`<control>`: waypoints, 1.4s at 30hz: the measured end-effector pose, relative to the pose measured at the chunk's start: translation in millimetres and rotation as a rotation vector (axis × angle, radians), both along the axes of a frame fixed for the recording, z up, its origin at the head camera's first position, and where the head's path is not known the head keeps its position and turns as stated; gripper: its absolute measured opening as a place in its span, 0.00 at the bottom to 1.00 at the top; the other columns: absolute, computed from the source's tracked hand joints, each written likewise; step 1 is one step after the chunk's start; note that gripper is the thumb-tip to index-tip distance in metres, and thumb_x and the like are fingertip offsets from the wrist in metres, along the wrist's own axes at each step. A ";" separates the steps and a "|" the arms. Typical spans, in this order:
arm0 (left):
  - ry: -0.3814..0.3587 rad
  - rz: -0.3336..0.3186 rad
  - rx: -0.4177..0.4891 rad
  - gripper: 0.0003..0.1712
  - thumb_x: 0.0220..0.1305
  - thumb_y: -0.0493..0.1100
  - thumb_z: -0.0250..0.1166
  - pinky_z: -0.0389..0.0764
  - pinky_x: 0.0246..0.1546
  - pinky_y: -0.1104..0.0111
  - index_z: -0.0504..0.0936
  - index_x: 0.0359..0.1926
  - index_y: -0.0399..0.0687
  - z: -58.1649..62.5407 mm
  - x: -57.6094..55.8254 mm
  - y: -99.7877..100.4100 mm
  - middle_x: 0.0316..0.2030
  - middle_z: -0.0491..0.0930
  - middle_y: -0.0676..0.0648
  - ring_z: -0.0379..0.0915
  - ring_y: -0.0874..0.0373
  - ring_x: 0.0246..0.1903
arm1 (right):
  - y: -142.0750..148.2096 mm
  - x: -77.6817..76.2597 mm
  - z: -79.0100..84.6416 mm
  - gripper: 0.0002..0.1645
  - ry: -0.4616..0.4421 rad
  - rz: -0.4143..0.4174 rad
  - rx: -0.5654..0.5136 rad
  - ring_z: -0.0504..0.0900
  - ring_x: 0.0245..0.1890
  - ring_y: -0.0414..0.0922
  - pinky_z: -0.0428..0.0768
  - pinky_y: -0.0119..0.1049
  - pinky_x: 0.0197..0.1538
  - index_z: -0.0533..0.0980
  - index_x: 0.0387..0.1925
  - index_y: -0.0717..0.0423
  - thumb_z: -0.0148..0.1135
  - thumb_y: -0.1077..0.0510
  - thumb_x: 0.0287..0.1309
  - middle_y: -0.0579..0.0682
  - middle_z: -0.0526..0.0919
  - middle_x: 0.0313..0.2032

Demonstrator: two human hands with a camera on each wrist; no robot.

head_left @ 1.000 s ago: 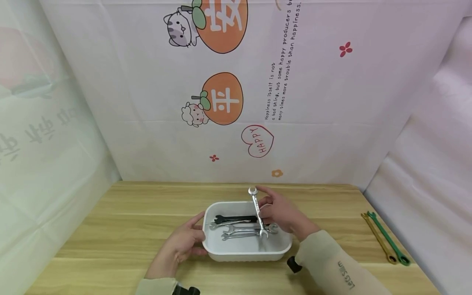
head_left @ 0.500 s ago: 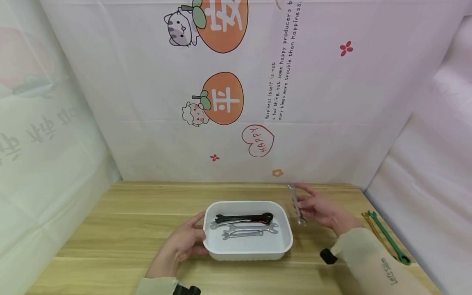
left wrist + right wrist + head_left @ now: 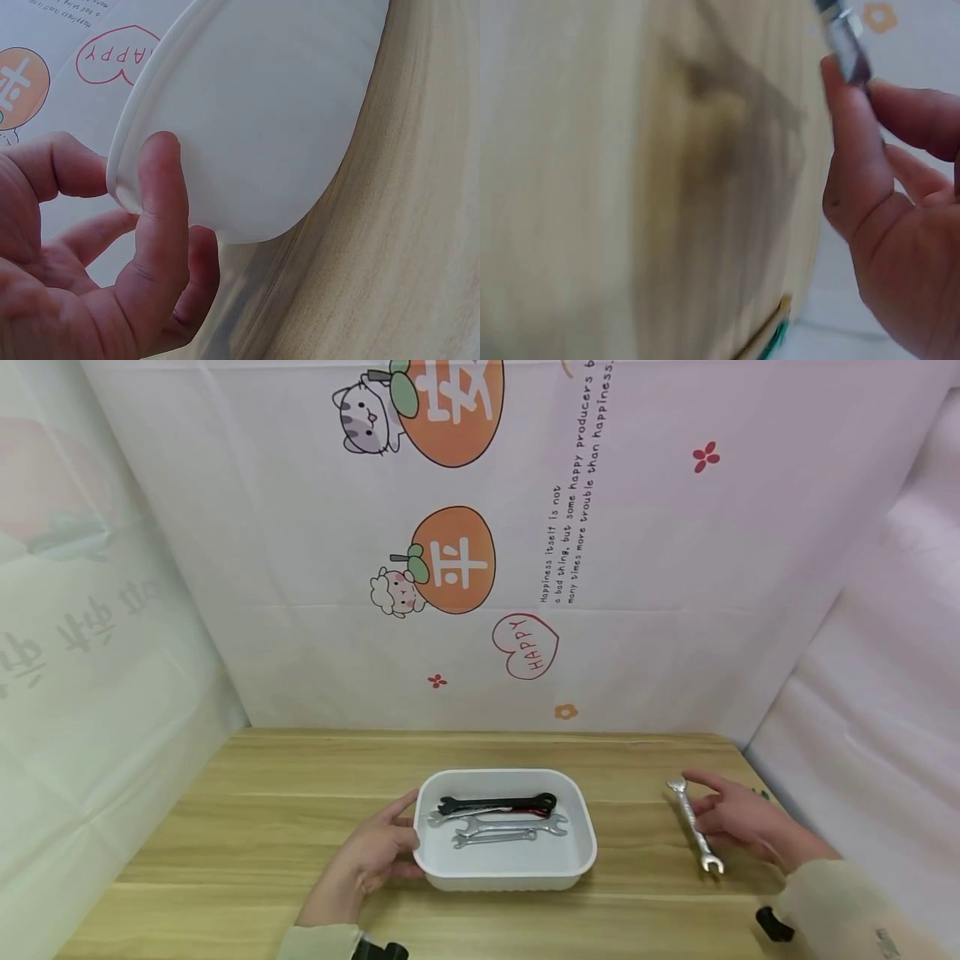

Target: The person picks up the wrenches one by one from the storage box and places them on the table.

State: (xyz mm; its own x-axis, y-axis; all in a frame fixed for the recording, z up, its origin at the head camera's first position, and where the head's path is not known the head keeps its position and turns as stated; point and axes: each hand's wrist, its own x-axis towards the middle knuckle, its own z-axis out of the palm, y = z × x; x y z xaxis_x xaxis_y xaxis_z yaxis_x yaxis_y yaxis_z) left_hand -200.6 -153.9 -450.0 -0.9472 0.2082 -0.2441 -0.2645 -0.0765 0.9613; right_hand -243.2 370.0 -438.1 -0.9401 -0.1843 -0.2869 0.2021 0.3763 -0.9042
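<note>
The person's right hand (image 3: pixel 738 818) pinches a shiny silver metal open-ended wrench (image 3: pixel 694 822) between thumb and fingers, at the right of the pale wood-grain table (image 3: pixel 225 843). The wrist view shows its shadow apart from the fingers, so the wrench seems to hang above the surface. The left hand (image 3: pixel 375 852) has bent fingers and thumb gripping the left end of the white rectangular plastic tub (image 3: pixel 510 883). Inside the tub, a black metal wrench (image 3: pixel 495 804) lies toward the far side, silver metal wrenches (image 3: pixel 513 824) nearer, some overlapping.

Just beyond the right hand lie a slim gold-coloured wrench (image 3: pixel 765 328) and a green wrench (image 3: pixel 775 341) — the head view mostly hides them behind that hand. Setting the silver one down blind could knock it against them or leave it lying across them. The pinch is narrow and the metal smooth, so a loose hold might let the long shank swivel or drop with a clatter. A tug from the left hand — should attention stray rightward — could slide the tub and jostle its overlapping contents.
</note>
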 end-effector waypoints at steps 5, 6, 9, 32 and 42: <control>0.004 -0.003 0.000 0.52 0.50 0.23 0.56 0.86 0.28 0.57 0.54 0.78 0.45 -1.0 -0.6 -0.1 0.57 0.64 0.27 0.77 0.40 0.38 | 17.7 8.6 -6.3 0.56 -0.009 -0.053 0.117 0.73 0.30 0.48 0.80 0.39 0.27 0.42 0.76 0.66 0.57 0.79 0.48 0.61 0.73 0.41; 0.005 -0.004 0.000 0.52 0.50 0.23 0.56 0.86 0.28 0.57 0.54 0.78 0.45 -1.1 -0.7 0.0 0.57 0.64 0.27 0.77 0.40 0.38 | 20.4 9.6 -7.1 0.56 -0.013 -0.059 0.138 0.72 0.28 0.48 0.79 0.38 0.25 0.43 0.76 0.67 0.57 0.79 0.48 0.61 0.73 0.40; 0.006 -0.006 0.000 0.52 0.49 0.23 0.56 0.86 0.27 0.57 0.54 0.78 0.44 -1.4 -0.9 0.3 0.58 0.64 0.27 0.77 0.40 0.38 | 26.6 12.8 -8.9 0.53 -0.015 -0.073 0.203 0.71 0.26 0.47 0.76 0.36 0.23 0.44 0.75 0.69 0.55 0.77 0.49 0.59 0.74 0.36; 0.007 0.000 -0.009 0.52 0.49 0.23 0.56 0.85 0.27 0.57 0.55 0.78 0.44 1.4 0.2 1.4 0.56 0.64 0.27 0.76 0.41 0.38 | 40.7 26.8 -12.6 0.37 -0.091 -0.233 0.142 0.81 0.24 0.46 0.84 0.39 0.29 0.54 0.66 0.80 0.56 0.68 0.61 0.54 0.81 0.27; -0.001 0.004 -0.005 0.52 0.49 0.23 0.55 0.85 0.27 0.58 0.54 0.78 0.45 -0.3 -1.3 0.8 0.56 0.64 0.28 0.76 0.43 0.37 | 36.8 30.3 -11.0 0.34 -0.170 -0.268 -0.096 0.85 0.36 0.49 0.85 0.42 0.43 0.51 0.65 0.85 0.52 0.69 0.65 0.57 0.85 0.37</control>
